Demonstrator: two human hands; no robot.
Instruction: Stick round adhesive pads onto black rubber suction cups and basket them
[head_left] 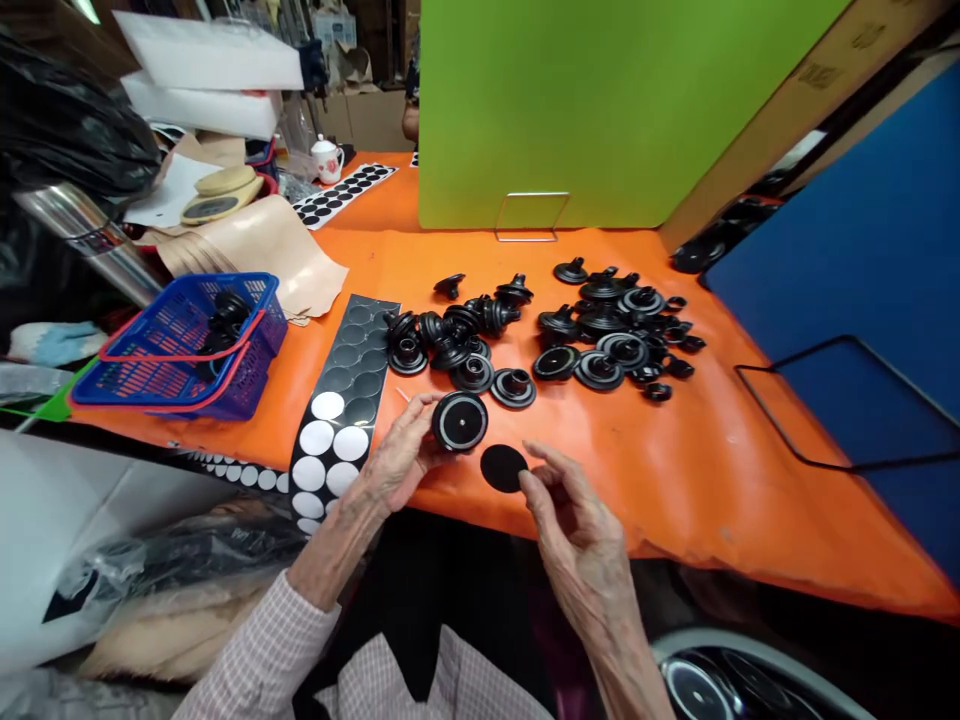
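Disc [503, 469], thin, black and round, being pinched at its right edge by the right hand [581, 515]. Closing thumb and fingertip almost together on that edge, while stretching the index finger out just above and curling the rest loosely. Lying just left of those fingertips; impossible to tell whether also touching the orange cover [480, 510] beneath.

Just up and left of the disc, being held out in the left hand [401, 455]: a round black part [460, 422], showing a flat face with a pale ring and a small bright dot at its middle. Gripping it by its left side, partly opening the fingers around it rather than wrapping it whole.

Beyond the left fingertips, a left heap [457, 322] of black parts, touching one another and tilting every way. Beyond the right fingertips, a right heap [604, 375], mixing flat-rimmed parts with smaller black pieces along its right side.

Left of the left fingers, a long black strip [341, 411], bearing dark circles toward the far end and white circles nearer. Farther left, a blue basket [259, 365], holding several black pieces. Well beyond both sets of fingers, a green board [600, 100], standing upright behind a wire stand [536, 193].
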